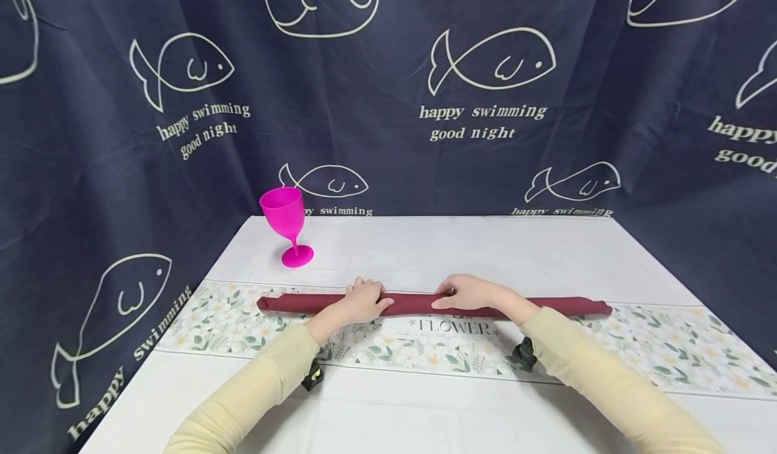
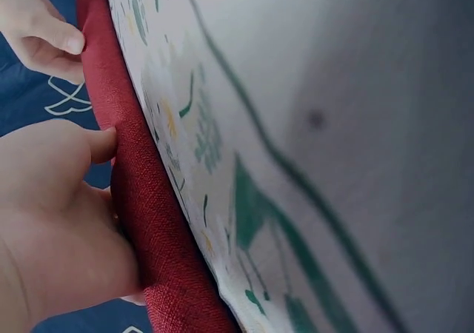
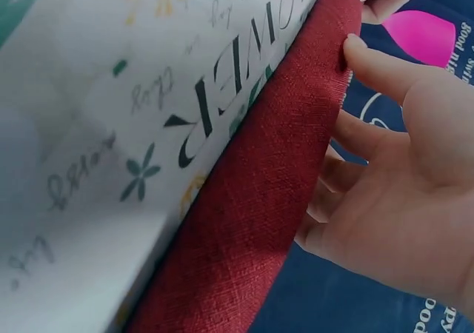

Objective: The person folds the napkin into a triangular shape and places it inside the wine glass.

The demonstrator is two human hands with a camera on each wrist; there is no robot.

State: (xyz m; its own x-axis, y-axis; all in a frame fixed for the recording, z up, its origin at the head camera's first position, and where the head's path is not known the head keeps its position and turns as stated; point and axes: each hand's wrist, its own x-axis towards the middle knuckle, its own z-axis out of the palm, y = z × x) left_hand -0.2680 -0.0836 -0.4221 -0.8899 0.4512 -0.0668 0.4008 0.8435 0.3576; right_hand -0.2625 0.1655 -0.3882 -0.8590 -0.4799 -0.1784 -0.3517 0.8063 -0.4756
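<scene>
A long roll of dark red woven cloth (image 1: 413, 303) lies across the table, over a white strip printed with flowers. My left hand (image 1: 364, 300) grips it left of the middle, thumb on the near side and fingers over the far side. A short way to the right, my right hand (image 1: 470, 292) holds the same roll between thumb and curled fingers. In the left wrist view, the thumb of my left hand (image 2: 59, 214) presses the red cloth (image 2: 141, 163). The right wrist view has my right hand (image 3: 422, 163) along the cloth's far edge, its fingers partly hidden behind it.
A bright pink goblet (image 1: 284, 214) stands upright at the back left of the white table (image 1: 455, 245). The flowered strip (image 1: 243, 329) bears the word FLOWER near its middle. A dark blue curtain (image 1: 376, 130) with fish drawings hangs behind and at both sides.
</scene>
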